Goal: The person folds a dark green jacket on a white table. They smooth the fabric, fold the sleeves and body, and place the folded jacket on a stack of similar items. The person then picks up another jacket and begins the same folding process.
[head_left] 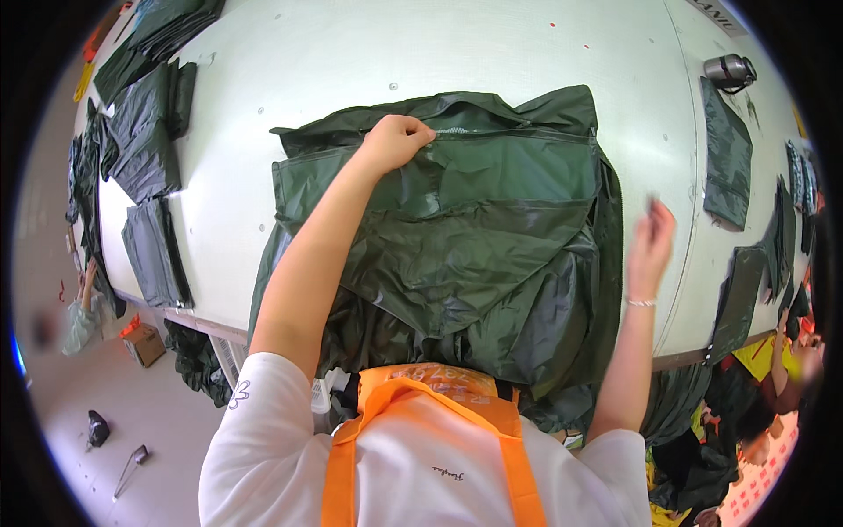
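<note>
A dark green, shiny rain garment [474, 255] lies spread over the table in front of me, its lower folds hanging past the near edge toward my apron. My left hand [399, 142] is closed in a pinch at the garment's far seam, where a whitish strip shows just right of the fingertips. Off the garment's right side, my right hand [650, 241] is raised above the table with its fingers drawn together. At those fingertips is a small dark thing, too blurred to name.
Folded dark green garments [145, 132] are piled along the table's left side. More folded pieces [727, 162] and a metal flask [730, 72] are at the right. A cardboard box [143, 343] stands on the floor at left. Other people are at both sides.
</note>
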### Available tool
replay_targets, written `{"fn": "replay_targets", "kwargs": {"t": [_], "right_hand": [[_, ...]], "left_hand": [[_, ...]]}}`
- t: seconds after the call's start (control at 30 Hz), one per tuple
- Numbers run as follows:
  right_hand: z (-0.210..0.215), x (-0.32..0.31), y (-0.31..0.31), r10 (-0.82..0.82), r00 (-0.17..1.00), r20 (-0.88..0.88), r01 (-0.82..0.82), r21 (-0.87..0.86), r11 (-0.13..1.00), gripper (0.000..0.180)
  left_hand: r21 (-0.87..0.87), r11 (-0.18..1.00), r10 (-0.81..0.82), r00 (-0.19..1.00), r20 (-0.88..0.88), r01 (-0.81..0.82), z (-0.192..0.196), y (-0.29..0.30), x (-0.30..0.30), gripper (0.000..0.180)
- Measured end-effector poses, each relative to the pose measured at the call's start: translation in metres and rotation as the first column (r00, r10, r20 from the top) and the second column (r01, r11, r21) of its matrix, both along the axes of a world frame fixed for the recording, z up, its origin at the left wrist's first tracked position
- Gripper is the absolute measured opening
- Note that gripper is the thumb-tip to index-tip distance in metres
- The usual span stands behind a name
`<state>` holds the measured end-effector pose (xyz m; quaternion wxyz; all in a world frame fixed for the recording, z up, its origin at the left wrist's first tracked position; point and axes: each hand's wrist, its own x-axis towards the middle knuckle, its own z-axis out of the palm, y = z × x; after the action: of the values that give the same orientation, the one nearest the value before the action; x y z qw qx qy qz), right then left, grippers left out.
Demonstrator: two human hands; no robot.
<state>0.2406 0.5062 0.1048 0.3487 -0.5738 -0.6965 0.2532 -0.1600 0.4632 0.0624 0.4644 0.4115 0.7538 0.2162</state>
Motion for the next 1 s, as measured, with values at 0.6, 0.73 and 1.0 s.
{"fn": "replay_targets", "kwargs": {"t": [0.6,0.73,1.0], "right_hand": [[-0.006,-0.209,0.009,0.66,0.725,0.198,-0.688,0.163,0.707,0.024],[-0.005,-0.21,0.012,0.671,0.717,0.188,-0.697,0.205,0.687,0.022],[-0.009,-0.208,0.018,0.698,0.714,-0.052,-0.697,0.038,0.716,0.02]], "left_hand": [[-0.242,0.97,0.158,0.803,0.574,-0.018,0.04,0.021,-0.022,0.022],[-0.19,0.982,0.109,0.82,0.561,-0.001,0.03,0.021,-0.025,0.021],[-0.186,0.982,0.08,0.827,0.556,0.031,0.03,0.022,-0.028,0.021]]}}
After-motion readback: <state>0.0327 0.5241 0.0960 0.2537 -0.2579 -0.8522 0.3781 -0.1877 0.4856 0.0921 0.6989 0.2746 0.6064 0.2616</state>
